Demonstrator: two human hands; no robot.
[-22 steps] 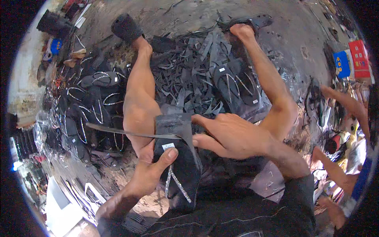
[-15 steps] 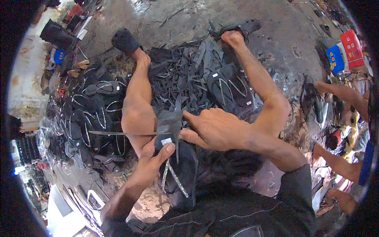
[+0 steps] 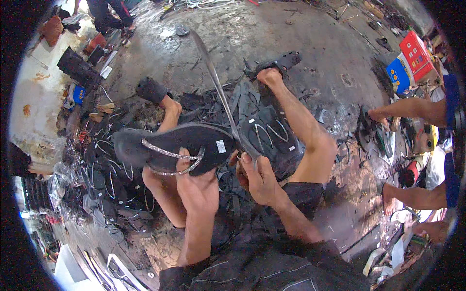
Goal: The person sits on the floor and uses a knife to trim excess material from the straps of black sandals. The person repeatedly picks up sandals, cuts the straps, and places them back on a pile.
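A: What crowds in around the worker?

B: A heap of strapped footwear [image 3: 104, 177], black with glittering bands, spreads at left. Dark scraps [image 3: 240, 99] litter the ground between the legs, and a matching pair [image 3: 264, 131] lies inside the right leg [image 3: 301, 106]. At far right, a co-worker's legs [image 3: 412, 111] extend in below a red box [image 3: 416, 56] and a blue box [image 3: 399, 72].

A: And the hands?

B: The left grip [image 3: 196, 191] pinches a black sandal [image 3: 172, 140], raised before the left leg, thumb on top at the strap. The right grip [image 3: 262, 183] is wrapped around the near end of a long blade [image 3: 213, 72], which slants up and away just beside the sandal's labelled end; whether they touch, I cannot tell.

A: The setting?

B: A worn gray floor [image 3: 310, 43], stained and scuffed. Another person's dark trousers [image 3: 109, 14] show at upper left.

A: Room to move?

B: Mostly beyond the black clogs [image 3: 150, 89], where floor runs toward pale cords [image 3: 208, 4]. Bent legs flank the hands; the heap hems in the left.
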